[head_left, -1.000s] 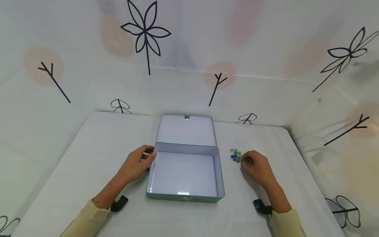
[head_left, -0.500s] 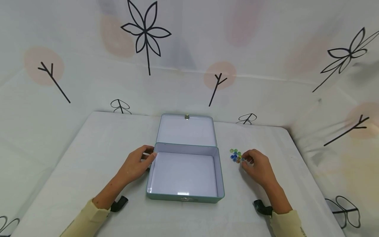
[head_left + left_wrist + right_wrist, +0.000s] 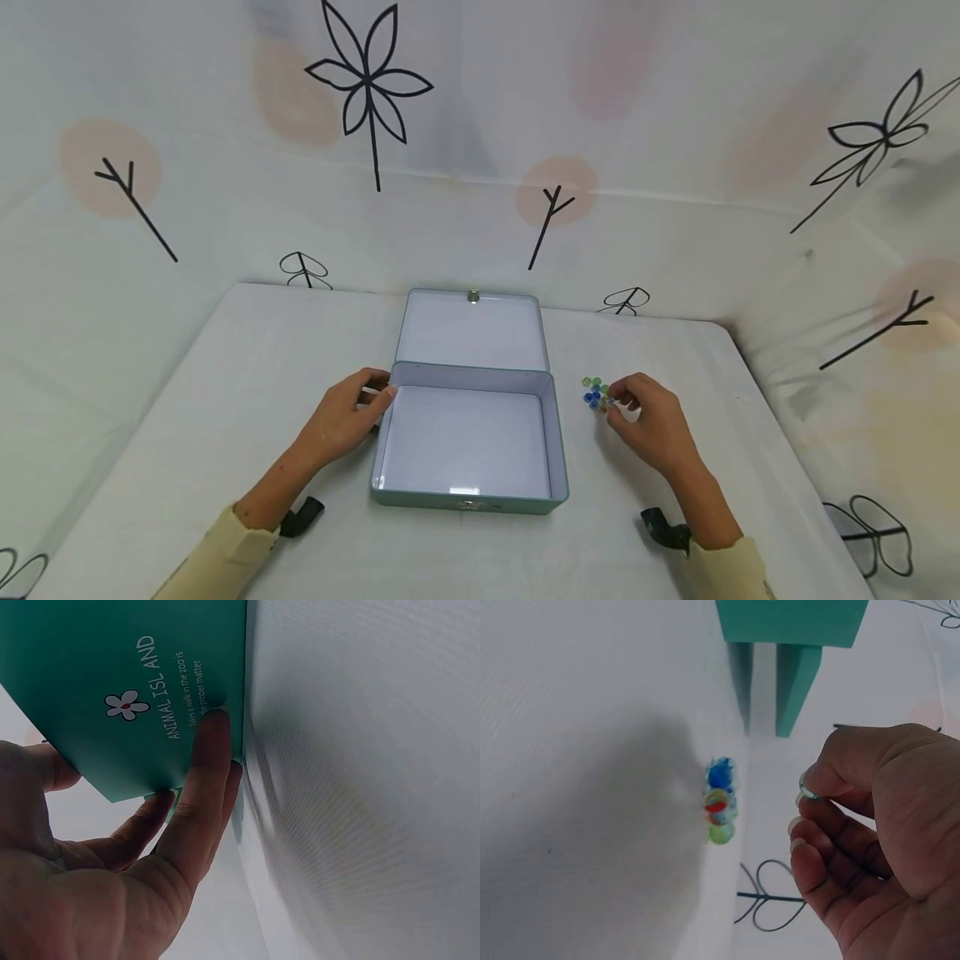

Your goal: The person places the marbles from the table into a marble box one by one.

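A green tin box (image 3: 468, 504) with a pale inside stands on the table, its hinged lid (image 3: 472, 329) tipped back. My left hand (image 3: 347, 417) grips its far left corner, thumb at the rim and fingers against the lettered side wall (image 3: 142, 697). To the right of the box, my right hand (image 3: 651, 421) pinches a clear glass marble (image 3: 808, 786) between thumb and index finger, raised off the table. Close beside its fingertips lies a small cluster of marbles (image 3: 592, 397) in blue, green and orange; the right wrist view shows one with red and yellow swirls (image 3: 715, 801).
A white cloth covers the table (image 3: 360, 558), and white fabric (image 3: 465, 225) with black plant drawings hangs behind and at the sides. A black wrist device (image 3: 303, 517) sits under the left wrist, another black wrist device (image 3: 663, 529) under the right.
My right hand has lifted slightly from the table with the marble in its fingertips, shifting a little left. My left hand and the box stay where they were.
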A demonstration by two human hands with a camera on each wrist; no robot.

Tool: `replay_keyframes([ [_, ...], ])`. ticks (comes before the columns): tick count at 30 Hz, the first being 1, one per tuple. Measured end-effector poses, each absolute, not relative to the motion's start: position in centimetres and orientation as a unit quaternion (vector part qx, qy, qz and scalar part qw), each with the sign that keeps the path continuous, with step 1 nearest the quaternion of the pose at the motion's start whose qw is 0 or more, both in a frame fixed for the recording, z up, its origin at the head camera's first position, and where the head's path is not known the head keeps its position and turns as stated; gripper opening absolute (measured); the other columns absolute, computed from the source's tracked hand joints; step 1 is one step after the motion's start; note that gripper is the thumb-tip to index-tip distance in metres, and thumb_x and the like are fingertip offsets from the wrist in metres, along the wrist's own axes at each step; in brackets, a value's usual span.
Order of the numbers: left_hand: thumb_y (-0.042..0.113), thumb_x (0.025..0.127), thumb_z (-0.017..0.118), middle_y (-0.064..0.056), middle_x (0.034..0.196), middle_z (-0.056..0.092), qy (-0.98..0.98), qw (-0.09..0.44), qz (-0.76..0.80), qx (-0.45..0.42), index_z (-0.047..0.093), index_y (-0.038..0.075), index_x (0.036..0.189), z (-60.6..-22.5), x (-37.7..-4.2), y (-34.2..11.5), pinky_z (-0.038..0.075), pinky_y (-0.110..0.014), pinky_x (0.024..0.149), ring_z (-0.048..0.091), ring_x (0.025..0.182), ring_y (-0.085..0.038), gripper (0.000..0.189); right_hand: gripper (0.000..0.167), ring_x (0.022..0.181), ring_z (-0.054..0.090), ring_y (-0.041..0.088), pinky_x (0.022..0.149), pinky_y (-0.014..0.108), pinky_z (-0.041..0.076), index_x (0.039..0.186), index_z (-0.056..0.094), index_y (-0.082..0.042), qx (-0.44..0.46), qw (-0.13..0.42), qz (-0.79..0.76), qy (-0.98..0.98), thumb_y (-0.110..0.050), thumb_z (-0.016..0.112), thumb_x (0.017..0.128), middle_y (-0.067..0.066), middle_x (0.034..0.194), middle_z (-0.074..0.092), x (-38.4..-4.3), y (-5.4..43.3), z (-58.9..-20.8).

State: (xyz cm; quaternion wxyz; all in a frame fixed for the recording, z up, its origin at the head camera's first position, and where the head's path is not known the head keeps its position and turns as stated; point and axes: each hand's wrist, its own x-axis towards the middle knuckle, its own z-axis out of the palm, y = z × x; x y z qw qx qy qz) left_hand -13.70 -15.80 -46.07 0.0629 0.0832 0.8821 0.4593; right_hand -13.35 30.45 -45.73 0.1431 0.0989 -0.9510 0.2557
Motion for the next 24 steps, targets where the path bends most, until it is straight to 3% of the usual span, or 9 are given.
replay_keyframes([
  [7, 0.044, 0.110, 0.058, -0.012, 0.137, 0.065, 0.884, 0.062, 0.455, 0.085, 0.058, 0.006, 0.145, -46.0, -13.7, -15.8, 0.062, -0.041, 0.092, 0.067, 0.122, -0.031, 0.052, 0.022, 0.089, 0.063, 0.020, 0.074, 0.025, 0.054, 0.102, 0.074, -0.008, 0.118, 0.155, 0.267, -0.944, 0.004, 0.081, 0.085, 0.000, 0.098, 0.069, -12.7, 29.3, -44.4],
  [16, 0.044, 0.110, 0.058, -0.013, 0.138, 0.065, 0.886, 0.059, 0.451, 0.086, 0.057, 0.005, 0.145, -45.9, -13.6, -15.8, 0.062, -0.043, 0.093, 0.067, 0.121, -0.031, 0.053, 0.024, 0.087, 0.062, 0.017, 0.068, 0.032, 0.055, 0.100, 0.073, -0.011, 0.158, 0.179, 0.269, -0.933, 0.005, 0.081, 0.084, -0.003, 0.097, 0.069, -12.1, 28.2, -43.4],
  [24, 0.043, 0.110, 0.057, -0.013, 0.137, 0.065, 0.887, 0.058, 0.450, 0.089, 0.057, 0.005, 0.146, -46.0, -13.7, -15.7, 0.062, -0.043, 0.094, 0.067, 0.121, -0.031, 0.053, 0.030, 0.086, 0.062, 0.013, 0.071, 0.013, 0.048, 0.099, 0.072, -0.015, 0.197, 0.192, 0.289, -0.917, 0.008, 0.081, 0.082, -0.009, 0.098, 0.068, -11.5, 27.4, -42.9],
])
